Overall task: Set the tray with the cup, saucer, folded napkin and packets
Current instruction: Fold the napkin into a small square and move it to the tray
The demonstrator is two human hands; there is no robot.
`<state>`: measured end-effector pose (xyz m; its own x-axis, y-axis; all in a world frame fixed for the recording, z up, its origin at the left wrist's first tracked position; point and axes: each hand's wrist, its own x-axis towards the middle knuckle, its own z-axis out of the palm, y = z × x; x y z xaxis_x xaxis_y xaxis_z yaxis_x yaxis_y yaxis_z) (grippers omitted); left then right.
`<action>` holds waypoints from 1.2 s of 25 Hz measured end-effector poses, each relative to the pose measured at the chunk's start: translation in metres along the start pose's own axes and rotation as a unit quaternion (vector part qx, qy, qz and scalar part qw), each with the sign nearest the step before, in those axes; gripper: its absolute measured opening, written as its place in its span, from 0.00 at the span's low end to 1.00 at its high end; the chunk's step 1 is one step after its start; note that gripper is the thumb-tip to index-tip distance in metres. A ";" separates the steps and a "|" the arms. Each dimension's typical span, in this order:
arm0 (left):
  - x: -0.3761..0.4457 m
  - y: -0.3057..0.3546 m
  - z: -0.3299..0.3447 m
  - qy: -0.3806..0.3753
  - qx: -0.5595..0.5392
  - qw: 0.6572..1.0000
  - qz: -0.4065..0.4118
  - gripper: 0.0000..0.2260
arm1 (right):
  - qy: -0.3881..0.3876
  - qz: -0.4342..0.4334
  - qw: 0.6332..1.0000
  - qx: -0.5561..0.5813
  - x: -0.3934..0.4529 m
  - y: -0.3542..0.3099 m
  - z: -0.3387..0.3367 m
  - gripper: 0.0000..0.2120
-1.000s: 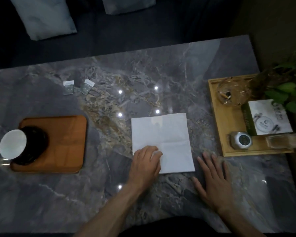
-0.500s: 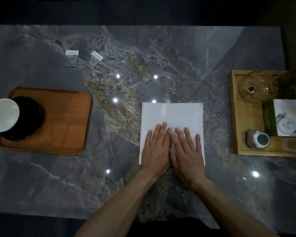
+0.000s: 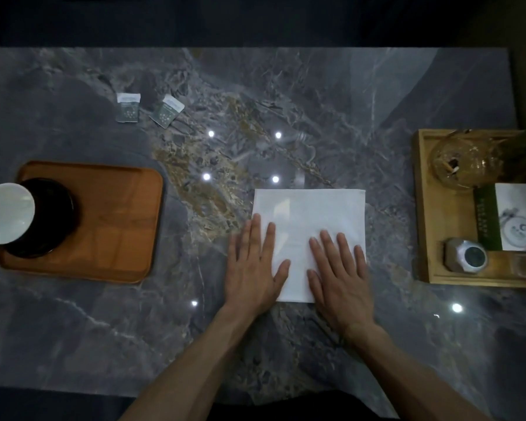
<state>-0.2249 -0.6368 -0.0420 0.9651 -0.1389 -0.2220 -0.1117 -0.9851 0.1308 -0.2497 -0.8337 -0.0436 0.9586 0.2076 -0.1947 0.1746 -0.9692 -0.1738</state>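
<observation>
White napkin (image 3: 308, 220) lies flat at frame centre under the spread, palm-down left hand (image 3: 255, 268) and right hand (image 3: 339, 275), whose fold would best start with edges aligned before creasing firmly.

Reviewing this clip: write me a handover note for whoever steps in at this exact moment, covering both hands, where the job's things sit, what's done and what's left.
Left hand: open, flat, palm down on the left edge of the white paper napkin.
Right hand: open, flat on the napkin's lower right.
Napkin: spread on the grey marble table, not on the tray.
Rounded brown wooden tray: at left, bearing the dark round saucer and white cup at its left end.
Two small grey packets: on the table beyond the tray.
Done: cup and saucer placed.
Left: finish folding the napkin, then move the napkin and packets onto the tray.
</observation>
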 end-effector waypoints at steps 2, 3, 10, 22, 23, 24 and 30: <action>0.001 -0.004 -0.002 -0.002 0.019 1.000 -0.012 0.33 | -0.006 0.001 1.000 0.000 0.001 -0.001 -0.003 0.28; 0.002 -0.003 -0.004 -0.006 0.023 1.000 -0.009 0.33 | -0.010 0.003 1.000 0.001 0.002 -0.002 -0.005 0.28; 0.028 0.007 -0.022 0.005 -0.003 0.999 0.045 0.30 | 0.032 0.020 0.998 0.058 0.043 0.000 -0.034 0.27; 0.091 0.013 -0.010 0.007 -0.012 0.992 0.125 0.30 | 0.017 0.017 1.000 0.008 0.101 0.014 -0.025 0.27; 0.092 0.011 -0.011 0.007 -0.013 0.992 0.124 0.31 | 0.015 0.017 1.000 0.006 0.102 0.014 -0.025 0.28; 0.092 0.008 -0.012 0.005 -0.009 0.993 0.121 0.31 | 0.012 0.017 1.000 0.003 0.102 0.015 -0.025 0.28; 0.092 -0.005 -0.019 -0.003 0.006 0.993 0.118 0.33 | 0.004 0.018 1.000 0.000 0.103 0.015 -0.025 0.28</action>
<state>-0.1305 -0.6427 -0.0443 0.9103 -0.3663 -0.1928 -0.3369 -0.9262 0.1691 -0.1426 -0.8303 -0.0423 0.9661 0.1707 -0.1939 0.1392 -0.9763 -0.1660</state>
